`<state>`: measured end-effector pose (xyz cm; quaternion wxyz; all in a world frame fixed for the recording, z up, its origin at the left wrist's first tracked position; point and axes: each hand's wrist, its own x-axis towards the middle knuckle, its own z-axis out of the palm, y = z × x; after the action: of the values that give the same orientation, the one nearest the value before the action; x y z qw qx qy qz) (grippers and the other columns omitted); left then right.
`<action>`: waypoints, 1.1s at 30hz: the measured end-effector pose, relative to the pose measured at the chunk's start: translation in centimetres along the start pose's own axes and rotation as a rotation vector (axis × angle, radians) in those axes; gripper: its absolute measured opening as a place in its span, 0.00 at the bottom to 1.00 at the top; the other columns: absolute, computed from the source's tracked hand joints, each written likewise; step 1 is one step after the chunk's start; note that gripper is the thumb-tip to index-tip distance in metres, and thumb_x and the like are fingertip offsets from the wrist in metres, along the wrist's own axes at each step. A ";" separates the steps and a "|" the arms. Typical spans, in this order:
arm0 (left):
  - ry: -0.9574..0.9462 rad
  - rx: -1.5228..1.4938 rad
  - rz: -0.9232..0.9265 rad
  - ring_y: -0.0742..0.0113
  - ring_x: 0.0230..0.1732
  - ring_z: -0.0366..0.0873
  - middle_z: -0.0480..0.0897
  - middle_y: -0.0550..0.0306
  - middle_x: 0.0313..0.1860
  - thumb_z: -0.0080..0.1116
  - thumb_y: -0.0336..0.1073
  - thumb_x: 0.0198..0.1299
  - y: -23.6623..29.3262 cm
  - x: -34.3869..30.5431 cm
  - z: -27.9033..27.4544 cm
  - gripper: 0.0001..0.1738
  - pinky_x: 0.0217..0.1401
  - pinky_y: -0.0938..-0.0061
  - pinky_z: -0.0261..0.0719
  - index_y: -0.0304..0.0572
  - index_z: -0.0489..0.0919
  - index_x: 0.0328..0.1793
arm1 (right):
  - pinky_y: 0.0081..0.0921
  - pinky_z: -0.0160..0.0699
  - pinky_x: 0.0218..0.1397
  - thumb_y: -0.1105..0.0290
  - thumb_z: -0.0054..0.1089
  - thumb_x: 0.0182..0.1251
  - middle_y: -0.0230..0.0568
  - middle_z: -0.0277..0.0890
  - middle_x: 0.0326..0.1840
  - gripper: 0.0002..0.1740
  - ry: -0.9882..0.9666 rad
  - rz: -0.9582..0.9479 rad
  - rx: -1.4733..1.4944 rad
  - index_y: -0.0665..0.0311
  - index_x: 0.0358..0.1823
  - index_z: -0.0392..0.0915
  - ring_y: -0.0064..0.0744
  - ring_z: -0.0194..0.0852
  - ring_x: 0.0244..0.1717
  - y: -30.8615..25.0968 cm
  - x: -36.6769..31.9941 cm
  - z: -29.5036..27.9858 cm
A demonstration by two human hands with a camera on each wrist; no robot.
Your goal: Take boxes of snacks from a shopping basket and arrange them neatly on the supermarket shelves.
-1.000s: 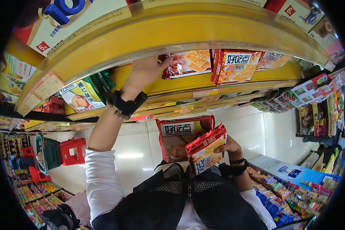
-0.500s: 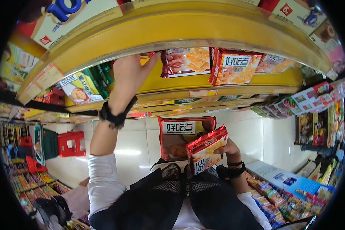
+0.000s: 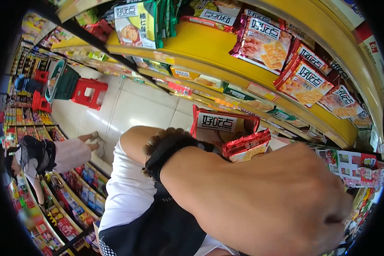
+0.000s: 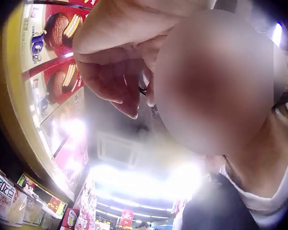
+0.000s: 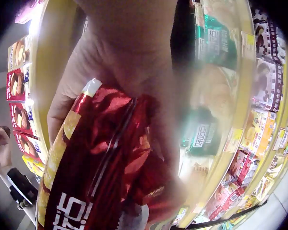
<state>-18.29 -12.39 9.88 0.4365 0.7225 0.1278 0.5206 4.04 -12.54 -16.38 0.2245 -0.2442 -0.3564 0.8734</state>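
Note:
My left hand point(image 3: 281, 196) is raised close to the head camera, back of the hand toward it, fingers bent. In the left wrist view its fingertips point(image 4: 127, 105) are beside a blurred face, with a thin dark piece near them; I cannot tell whether they pinch it. My right hand point(image 5: 125, 57) grips a red cracker pack point(image 5: 98, 158), with crackers pictured along one side. In the head view the left hand and forearm hide the right hand, leaving the top of the cracker pack point(image 3: 245, 145) showing. A larger red biscuit pack point(image 3: 217, 123) is right behind it.
A yellow shelf point(image 3: 196, 45) holds green biscuit packs point(image 3: 136, 25), a dark red cracker pack point(image 3: 262, 42) and orange-red packs point(image 3: 305, 81). On the tiled floor point(image 3: 128, 111) stand a red stool point(image 3: 89, 93) and green basket point(image 3: 64, 81). Another person point(image 3: 68, 155) is at the lower left.
My left hand has left the shelf and come back up close to the head. The head view has swung, so the shelf now slants to the right. The packs stay low before the body.

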 end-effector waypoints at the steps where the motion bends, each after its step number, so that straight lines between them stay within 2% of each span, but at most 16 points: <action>1: 0.015 0.019 0.008 0.62 0.26 0.76 0.78 0.51 0.31 0.63 0.32 0.44 0.6 -0.4 0.3 0.12 0.27 0.74 0.73 0.36 0.78 0.36 | 0.29 0.66 0.54 0.77 0.69 0.34 0.41 0.72 0.49 0.38 0.005 0.033 0.000 0.69 0.54 0.65 0.32 0.70 0.49 0.4 -0.5 0.5; 8: -0.088 0.123 0.184 0.58 0.25 0.74 0.74 0.52 0.29 0.61 0.32 0.43 2.1 0.3 -2.1 0.13 0.25 0.71 0.73 0.35 0.75 0.36 | 0.29 0.67 0.54 0.78 0.68 0.34 0.41 0.72 0.49 0.38 0.118 0.026 -0.033 0.69 0.53 0.65 0.32 0.70 0.49 -1.5 1.2 2.8; 9: -0.112 0.123 0.211 0.58 0.25 0.74 0.74 0.53 0.29 0.60 0.32 0.43 2.1 0.3 -2.7 0.13 0.24 0.70 0.72 0.34 0.75 0.36 | 0.28 0.67 0.53 0.78 0.67 0.34 0.42 0.73 0.48 0.37 0.061 0.211 0.021 0.69 0.53 0.65 0.33 0.71 0.49 -2.3 1.5 3.2; 10: 0.108 0.176 0.335 0.56 0.27 0.75 0.75 0.51 0.30 0.59 0.29 0.42 1.0 -0.5 -3.1 0.13 0.24 0.71 0.73 0.33 0.75 0.36 | 0.28 0.67 0.53 0.78 0.67 0.34 0.42 0.73 0.48 0.37 0.082 0.196 0.029 0.69 0.53 0.65 0.33 0.71 0.49 -2.3 1.5 4.4; 11: 0.097 0.174 0.071 0.55 0.32 0.79 0.79 0.46 0.32 0.49 0.34 0.53 -0.2 -2.3 -5.9 0.13 0.36 0.68 0.76 0.30 0.78 0.37 | 0.28 0.67 0.53 0.78 0.67 0.34 0.42 0.73 0.47 0.37 0.220 0.046 0.013 0.69 0.53 0.65 0.33 0.71 0.48 -2.3 1.7 5.5; 12: 0.131 0.229 -0.119 0.56 0.33 0.78 0.79 0.45 0.33 0.52 0.33 0.51 0.1 -3.6 -8.2 0.14 0.37 0.69 0.76 0.28 0.77 0.39 | 0.28 0.67 0.53 0.78 0.67 0.34 0.42 0.74 0.47 0.37 0.357 -0.105 -0.004 0.69 0.53 0.65 0.33 0.71 0.48 -2.4 2.0 6.8; 13: 0.051 0.258 -0.123 0.58 0.37 0.78 0.79 0.44 0.39 0.53 0.34 0.53 0.2 -3.6 -9.5 0.15 0.40 0.71 0.75 0.27 0.76 0.42 | 0.27 0.67 0.53 0.78 0.67 0.33 0.42 0.74 0.46 0.37 0.400 -0.146 0.025 0.70 0.53 0.65 0.33 0.72 0.47 -2.8 2.6 8.6; 14: 0.302 0.380 -0.554 0.62 0.42 0.76 0.78 0.47 0.44 0.54 0.34 0.53 -0.3 -7.3 -12.0 0.17 0.46 0.73 0.73 0.30 0.74 0.47 | 0.27 0.67 0.53 0.78 0.67 0.33 0.42 0.74 0.46 0.37 0.414 -0.154 0.031 0.70 0.53 0.65 0.33 0.72 0.47 -2.8 3.3 8.5; 15: 0.220 0.477 -0.629 0.64 0.50 0.73 0.75 0.49 0.51 0.54 0.33 0.53 -1.2 -9.2 -13.9 0.21 0.51 0.73 0.69 0.32 0.71 0.53 | 0.27 0.67 0.53 0.78 0.68 0.32 0.42 0.74 0.46 0.38 0.356 -0.163 0.026 0.70 0.52 0.66 0.33 0.72 0.47 -2.7 3.8 8.2; 18: 0.223 0.492 -0.791 0.61 0.54 0.70 0.73 0.48 0.51 0.63 0.43 0.48 -4.1 -15.5 -15.6 0.35 0.53 0.69 0.69 0.33 0.64 0.60 | 0.27 0.67 0.53 0.78 0.69 0.30 0.42 0.74 0.46 0.38 0.236 -0.172 0.015 0.70 0.51 0.66 0.32 0.71 0.47 -2.3 5.4 8.2; 20: 0.169 0.184 -0.951 0.64 0.54 0.70 0.73 0.50 0.51 0.65 0.43 0.47 -5.7 -17.9 -16.0 0.39 0.54 0.69 0.69 0.34 0.60 0.62 | 0.28 0.67 0.53 0.77 0.69 0.32 0.42 0.74 0.46 0.37 0.228 -0.205 0.028 0.70 0.51 0.67 0.31 0.71 0.47 -2.2 6.5 9.1; 22: 0.211 -0.080 -0.972 0.69 0.52 0.70 0.74 0.53 0.50 0.65 0.38 0.47 -6.3 -18.5 -16.4 0.38 0.54 0.72 0.68 0.35 0.60 0.62 | 0.28 0.67 0.53 0.77 0.69 0.31 0.42 0.74 0.46 0.36 0.205 -0.212 0.062 0.70 0.51 0.67 0.31 0.71 0.47 -2.1 7.4 10.0; 23: 0.193 -0.280 -1.031 0.69 0.54 0.69 0.72 0.53 0.54 0.63 0.31 0.48 -7.5 -19.0 -16.4 0.32 0.56 0.74 0.68 0.34 0.65 0.59 | 0.28 0.67 0.53 0.77 0.69 0.31 0.42 0.74 0.46 0.37 0.202 -0.217 0.067 0.70 0.51 0.67 0.32 0.71 0.48 -2.0 7.7 10.2; 26: 0.173 -0.310 -1.125 0.72 0.50 0.71 0.75 0.57 0.50 0.63 0.28 0.47 -8.1 -19.0 -17.4 0.27 0.55 0.77 0.68 0.35 0.69 0.55 | 0.28 0.67 0.53 0.77 0.69 0.31 0.43 0.74 0.46 0.37 0.209 -0.223 0.060 0.70 0.51 0.67 0.32 0.71 0.48 -2.0 8.4 10.6; 30: 0.120 -0.344 -1.105 0.74 0.49 0.70 0.75 0.58 0.48 0.61 0.31 0.51 -7.8 -18.6 -19.3 0.25 0.56 0.77 0.67 0.35 0.68 0.57 | 0.28 0.67 0.53 0.76 0.70 0.31 0.43 0.74 0.46 0.37 0.225 -0.248 0.023 0.70 0.51 0.67 0.32 0.71 0.48 -1.8 8.8 10.9; 33: 0.196 -0.183 -0.962 0.69 0.49 0.72 0.76 0.53 0.48 0.59 0.47 0.52 -7.7 -16.8 -21.8 0.31 0.53 0.75 0.69 0.32 0.68 0.57 | 0.28 0.67 0.54 0.78 0.70 0.32 0.43 0.74 0.47 0.36 0.174 -0.254 0.020 0.69 0.51 0.67 0.32 0.71 0.49 -2.3 8.8 10.5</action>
<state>-42.20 -7.74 -5.13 0.6748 0.4882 0.4407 0.3347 -8.55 -11.49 -10.47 0.3656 -0.2698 -0.3548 0.8171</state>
